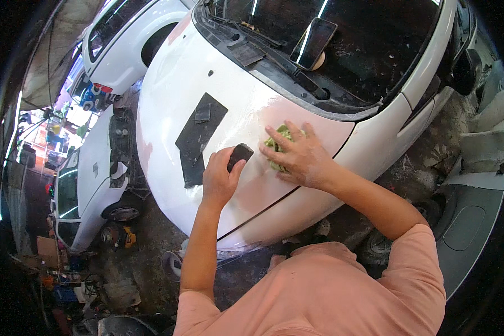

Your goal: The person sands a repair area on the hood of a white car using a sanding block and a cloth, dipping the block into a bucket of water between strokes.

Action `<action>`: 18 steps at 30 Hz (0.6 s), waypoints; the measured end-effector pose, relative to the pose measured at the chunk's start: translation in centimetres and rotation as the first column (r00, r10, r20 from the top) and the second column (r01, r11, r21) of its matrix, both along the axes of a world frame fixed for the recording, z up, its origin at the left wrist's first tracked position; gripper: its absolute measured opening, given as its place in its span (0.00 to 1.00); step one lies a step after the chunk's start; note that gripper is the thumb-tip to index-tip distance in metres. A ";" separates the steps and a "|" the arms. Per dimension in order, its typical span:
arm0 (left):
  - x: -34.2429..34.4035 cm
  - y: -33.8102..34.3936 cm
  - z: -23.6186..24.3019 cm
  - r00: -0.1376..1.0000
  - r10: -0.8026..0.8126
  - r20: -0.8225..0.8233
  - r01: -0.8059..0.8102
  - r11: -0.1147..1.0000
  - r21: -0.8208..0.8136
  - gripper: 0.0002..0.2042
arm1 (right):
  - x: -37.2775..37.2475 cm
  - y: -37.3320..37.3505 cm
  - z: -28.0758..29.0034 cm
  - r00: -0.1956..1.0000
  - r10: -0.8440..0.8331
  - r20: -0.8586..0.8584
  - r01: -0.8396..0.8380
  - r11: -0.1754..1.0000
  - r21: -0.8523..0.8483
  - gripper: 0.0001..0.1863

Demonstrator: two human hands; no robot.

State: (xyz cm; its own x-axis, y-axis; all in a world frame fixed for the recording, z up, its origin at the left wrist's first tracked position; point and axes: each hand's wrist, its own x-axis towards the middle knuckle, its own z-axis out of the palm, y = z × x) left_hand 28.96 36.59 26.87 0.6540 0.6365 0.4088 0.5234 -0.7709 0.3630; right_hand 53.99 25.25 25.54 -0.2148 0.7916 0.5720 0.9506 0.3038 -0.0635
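Note:
My left hand point(221, 176) is closed around a small dark block point(241, 155), possibly a sanding block, just over the white car hood point(171, 112). Under my right hand point(305, 158) is a crumpled light-green cloth point(276, 148), pressed onto the hood near the windshield side. The fingers of that hand curve over the cloth, which shows between and beside them. Around both hands the paint has dull pinkish patches point(271, 187). Left of my left hand lie dark sheets point(199, 134) that look like sandpaper, with a smaller piece point(203, 113) on top.
A phone point(313, 43) leans on the windshield, above the wiper point(299, 78). Two other white cars point(87, 173) stand to the left. A grey car panel point(465, 224) is at the right. Assorted clutter covers the floor at lower left.

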 end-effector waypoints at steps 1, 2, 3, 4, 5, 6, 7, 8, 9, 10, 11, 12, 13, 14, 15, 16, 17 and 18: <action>0.8 0.3 -0.1 1.000 -0.017 0.001 0.017 1.000 0.002 0.18 | 0.2 0.0 -0.3 0.999 0.042 -0.018 -0.042 0.999 0.003 0.19; 1.3 0.4 -0.1 1.000 -0.013 0.000 0.013 1.000 -0.026 0.18 | 0.6 0.7 -0.9 0.994 0.097 -0.043 -0.098 0.995 -0.012 0.19; 1.9 0.5 -0.4 1.000 -0.010 -0.001 0.010 0.998 -0.055 0.19 | 1.0 1.3 -1.3 0.986 0.150 -0.069 -0.152 0.988 -0.025 0.18; 2.0 0.8 -0.7 1.000 -0.008 -0.009 0.007 0.997 -0.082 0.20 | 0.9 1.8 -1.3 0.989 0.127 -0.078 -0.134 0.987 -0.090 0.17; 1.8 1.1 -1.0 1.000 -0.019 -0.005 0.019 0.997 -0.081 0.20 | 0.6 2.5 -0.9 0.991 0.109 -0.080 -0.120 0.982 -0.149 0.16; 1.6 1.5 -1.5 0.999 -0.033 -0.001 0.032 0.996 -0.079 0.20 | 0.4 3.1 -0.4 0.993 0.089 -0.081 -0.104 0.973 -0.208 0.15; 1.6 1.7 -1.7 0.999 -0.051 0.005 0.051 0.995 -0.082 0.20 | 0.3 3.8 -0.4 0.987 0.034 -0.154 -0.056 0.988 -0.145 0.15; 2.2 1.7 -1.4 0.997 -0.070 0.010 0.071 0.994 -0.083 0.20 | 0.7 4.4 -0.2 0.974 -0.025 -0.225 0.007 0.997 -0.082 0.15; 3.0 1.5 -1.2 0.996 -0.092 0.016 0.093 0.992 -0.084 0.20 | 1.2 4.9 0.1 0.952 -0.078 -0.297 0.076 0.997 -0.021 0.14; 3.1 1.4 -1.2 0.995 -0.100 0.012 0.101 0.991 -0.088 0.20 | 1.0 5.4 1.0 0.934 -0.104 -0.342 0.113 0.994 0.004 0.14; 3.3 1.3 -1.3 0.988 -0.154 0.017 0.155 0.984 -0.083 0.21 | 0.8 5.5 2.4 0.913 -0.132 -0.385 0.154 0.988 0.026 0.14; 3.9 1.3 -1.5 0.980 -0.200 0.019 0.201 0.978 -0.049 0.21 | 0.7 5.5 3.8 0.890 -0.159 -0.428 0.198 0.979 0.047 0.14; 4.6 1.2 -1.7 0.970 -0.243 0.018 0.243 0.970 -0.022 0.21 | 0.3 5.6 5.0 0.877 -0.140 -0.460 0.201 0.976 0.086 0.16; 5.6 0.9 -1.8 0.957 -0.291 0.022 0.291 0.957 0.000 0.21 | -0.3 5.1 6.4 0.870 -0.155 -0.468 0.219 0.972 0.085 0.17; 6.5 0.7 -1.8 0.938 -0.347 0.002 0.347 0.937 0.026 0.20 | -0.9 4.6 7.8 0.863 -0.171 -0.476 0.239 0.967 0.085 0.17; 7.5 0.6 -1.8 0.919 -0.395 0.004 0.394 0.917 0.059 0.20 | -1.3 4.2 8.7 0.856 -0.189 -0.481 0.259 0.962 0.083 0.17; 8.6 0.5 -1.9 0.897 -0.442 0.007 0.439 0.894 0.093 0.20 | -1.2 4.0 9.0 0.839 -0.233 -0.491 0.312 0.946 0.085 0.18; 9.6 0.4 -2.0 0.875 -0.484 0.009 0.479 0.868 0.127 0.19 | -0.8 3.3 9.0 0.788 -0.271 -0.553 0.372 0.925 0.077 0.19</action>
State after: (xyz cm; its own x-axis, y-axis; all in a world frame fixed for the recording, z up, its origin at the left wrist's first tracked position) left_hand 38.53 36.99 24.87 0.8489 0.1922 0.4924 0.0632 -0.9618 0.2665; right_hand 53.20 28.59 34.55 0.4060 0.6379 0.6544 0.8310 0.0404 -0.5549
